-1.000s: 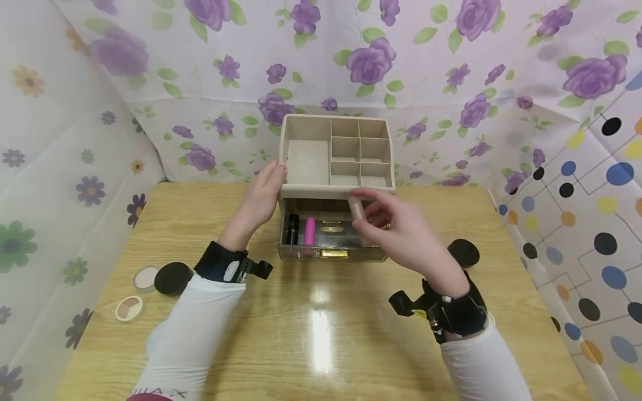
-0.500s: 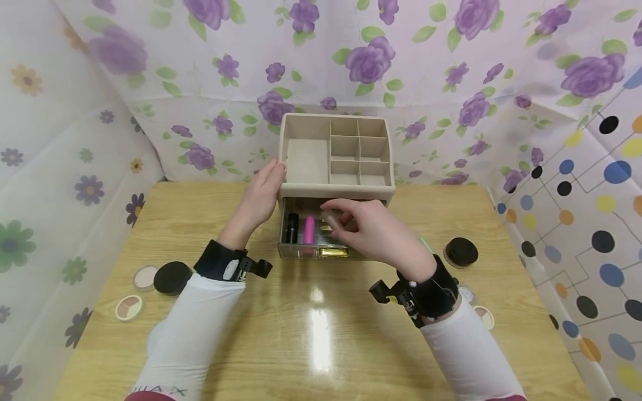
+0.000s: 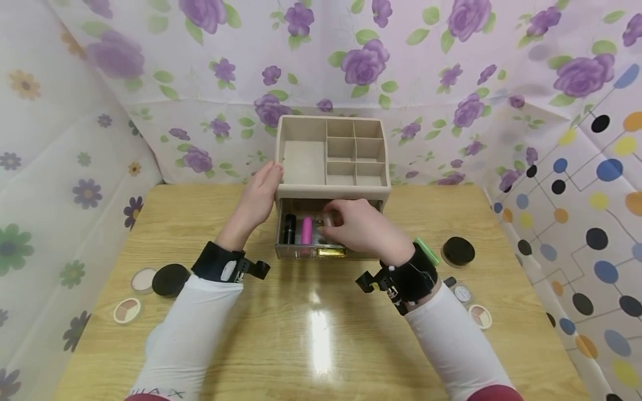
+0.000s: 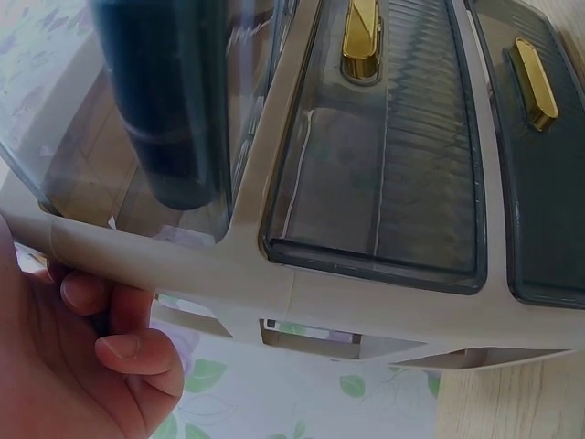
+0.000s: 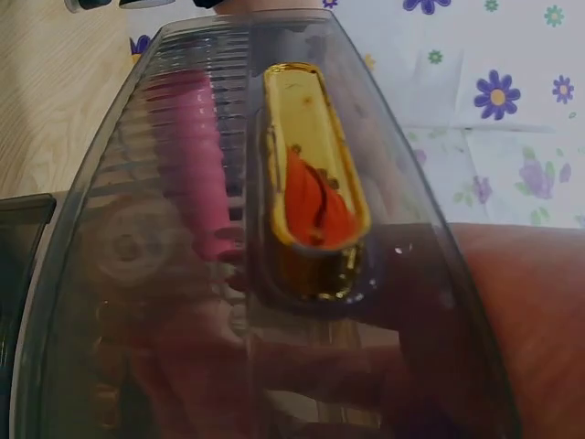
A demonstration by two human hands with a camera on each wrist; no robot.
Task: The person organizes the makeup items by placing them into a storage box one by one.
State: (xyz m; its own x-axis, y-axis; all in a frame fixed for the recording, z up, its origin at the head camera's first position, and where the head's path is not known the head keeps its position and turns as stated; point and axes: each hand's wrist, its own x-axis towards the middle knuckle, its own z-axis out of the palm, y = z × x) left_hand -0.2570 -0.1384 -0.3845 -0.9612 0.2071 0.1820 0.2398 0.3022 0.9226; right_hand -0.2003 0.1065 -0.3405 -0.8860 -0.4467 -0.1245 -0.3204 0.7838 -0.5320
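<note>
Pinching a pale tube (image 3: 327,219) in the right hand (image 3: 360,224) inside the pulled-out drawer (image 3: 288,253), with a pink tube (image 3: 306,230) just left of that hand. Gripping the organizer (image 3: 333,191) with the left hand (image 3: 257,197) beyond. Could knock the pink tube askew by brushing too close.

Left hand (image 3: 257,196) rests against left side of organizer (image 3: 333,191). Right hand (image 3: 362,225) pinches pale tube (image 3: 328,218) in open drawer (image 3: 284,253), beside pink tube (image 3: 306,230); black tube (image 3: 289,229) further left.
</note>
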